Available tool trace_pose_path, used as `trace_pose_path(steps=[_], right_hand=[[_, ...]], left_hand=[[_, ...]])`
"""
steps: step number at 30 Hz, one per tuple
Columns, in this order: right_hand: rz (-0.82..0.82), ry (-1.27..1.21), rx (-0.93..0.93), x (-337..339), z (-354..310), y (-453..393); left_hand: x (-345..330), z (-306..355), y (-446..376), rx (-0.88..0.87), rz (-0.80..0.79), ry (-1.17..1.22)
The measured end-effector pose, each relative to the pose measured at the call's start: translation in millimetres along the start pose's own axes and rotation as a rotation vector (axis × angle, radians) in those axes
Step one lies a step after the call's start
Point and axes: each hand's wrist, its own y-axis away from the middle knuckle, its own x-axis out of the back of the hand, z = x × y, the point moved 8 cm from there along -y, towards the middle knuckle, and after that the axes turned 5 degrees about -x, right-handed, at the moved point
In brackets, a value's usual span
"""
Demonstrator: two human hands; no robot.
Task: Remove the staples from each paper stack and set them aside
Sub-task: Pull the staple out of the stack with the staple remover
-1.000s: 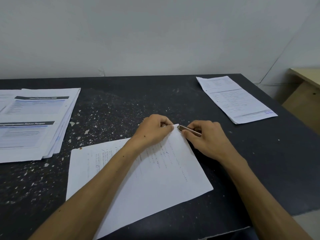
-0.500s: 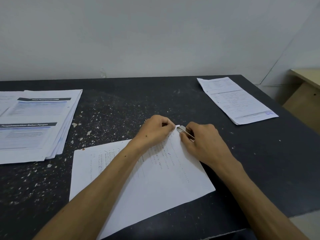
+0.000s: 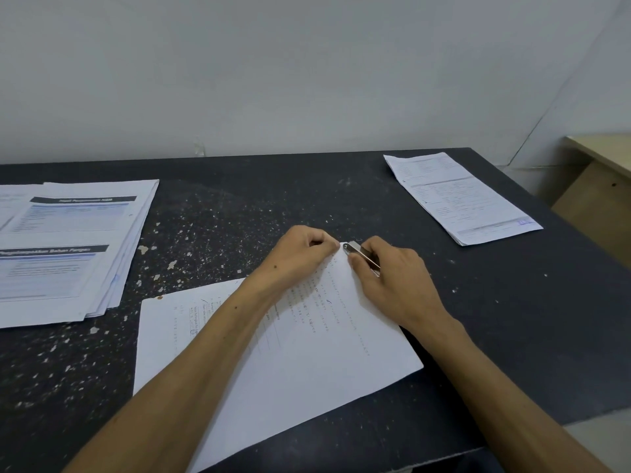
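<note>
Head view: dark speckled surface, thick pile of printed white sheets far left, separate printed white stack far right. White handwritten paper stack lies centre-front. Left hand curls over its far corner, pinning it. Right hand grips a small silver metal staple remover, tip at that corner.

1. Left hand curled, pinning the far corner of the paper stack against the dark table.
2. Right hand grips a small metal tool, its tip right at that pinned corner, just beside the left fingertips.
3. Well left of the grip, a fanned pile of printed sheets.
4. Well right and beyond, another printed stack.
</note>
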Motion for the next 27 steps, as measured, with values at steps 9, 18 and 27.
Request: trace_pose_path(steps=[9,18,27], right_hand=[[-0.025,0.311,0.02,-3,-11,-2],[-0.155,-0.233,-0.075,-8,11,-14],[-0.342,-0.483,-0.189,-10,11,-15]], left_hand=[[-1,3,5,-0.03,0.002,0.03],[-1,3,4,-0.047,-0.011,0.11],[0,3,2,-0.036,-0.006,0.078]])
